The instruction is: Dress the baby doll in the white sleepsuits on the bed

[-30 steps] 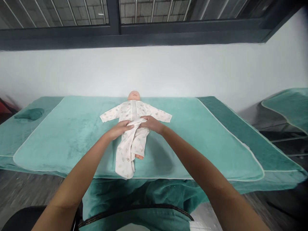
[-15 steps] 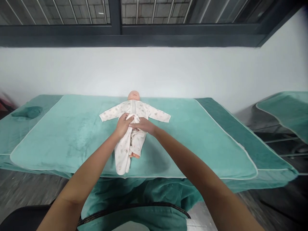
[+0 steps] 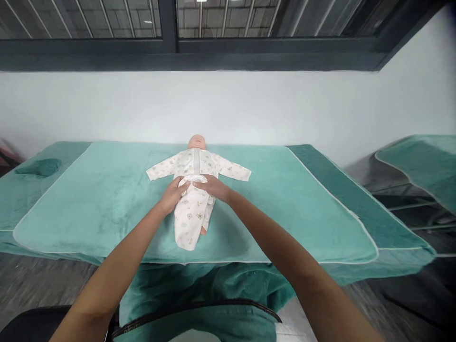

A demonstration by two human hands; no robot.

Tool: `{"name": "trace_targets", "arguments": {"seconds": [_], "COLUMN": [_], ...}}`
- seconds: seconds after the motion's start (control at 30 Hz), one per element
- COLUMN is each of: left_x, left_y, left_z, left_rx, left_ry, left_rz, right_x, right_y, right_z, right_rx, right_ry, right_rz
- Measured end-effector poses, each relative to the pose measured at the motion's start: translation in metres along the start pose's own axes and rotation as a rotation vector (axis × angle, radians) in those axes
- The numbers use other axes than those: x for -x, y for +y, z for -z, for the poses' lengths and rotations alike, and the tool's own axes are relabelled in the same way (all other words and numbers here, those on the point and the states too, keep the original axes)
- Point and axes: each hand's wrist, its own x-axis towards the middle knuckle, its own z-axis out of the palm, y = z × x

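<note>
A baby doll (image 3: 196, 141) lies on its back in a white printed top (image 3: 185, 164), its sleeves spread to both sides. Over its lower body I hold white printed baby trousers (image 3: 190, 216), with the rounded waist opening towards the doll's middle and the cloth hanging towards me. My left hand (image 3: 174, 194) pinches the left side of the waist, thumb on top. On the right side, my right hand (image 3: 213, 186) grips the same edge with its thumb close to the left one. One doll foot (image 3: 203, 231) shows beside the cloth; the rest of the legs is mostly covered.
The doll lies on a green padded bed cover (image 3: 278, 213) with pale piping. A small green pillow (image 3: 39, 167) is at the far left. Behind the bed rise a white wall (image 3: 228, 104) and a dark window frame (image 3: 249, 59). Another green-covered surface (image 3: 423, 161) stands at the right.
The trousers' waist has been spread into a rounded opening, where it was bunched before. Their hanging part has swung right over the doll's legs, and my hands have moved slightly apart.
</note>
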Motion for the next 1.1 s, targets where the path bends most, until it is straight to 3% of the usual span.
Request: {"name": "trace_targets", "arguments": {"seconds": [0.1, 0.17, 0.3, 0.47, 0.7, 0.8, 0.9, 1.0, 1.1], "left_x": [-0.004, -0.007, -0.004, 0.026, 0.066, 0.082, 0.101, 0.120, 0.138], "left_y": [-0.003, -0.004, -0.002, 0.006, -0.010, -0.010, -0.006, -0.004, -0.008], "left_z": [-0.007, -0.010, -0.007, -0.006, -0.025, -0.031, -0.041, -0.051, -0.059], "left_rx": [-0.054, -0.097, -0.137, -0.254, -0.176, -0.078, 0.166, 0.356, 0.402], "left_ry": [0.084, 0.136, 0.113, -0.083, 0.210, 0.254, 0.313, 0.380, 0.407], "left_rz": [-0.029, -0.073, -0.099, -0.049, 0.092, 0.205, 0.298, 0.326, 0.329], "right_x": [0.005, 0.007, 0.006, 0.002, 0.007, 0.012, 0.015, 0.016, 0.015], "right_y": [-0.006, -0.008, -0.004, 0.009, 0.017, 0.016, 0.013, 0.011, 0.010], "right_z": [0.008, 0.011, 0.008, -0.001, -0.015, -0.019, -0.021, -0.022, -0.023], "right_rx": [0.016, 0.073, 0.058, 0.138, 0.582, 0.682, 0.742, 0.868, 1.009], "right_ry": [-0.223, -0.292, -0.193, -0.033, 0.012, -0.016, -0.060, -0.107, -0.128], "right_rz": [-0.030, -0.064, -0.023, 0.110, 0.142, 0.158, 0.154, 0.118, 0.112]}}
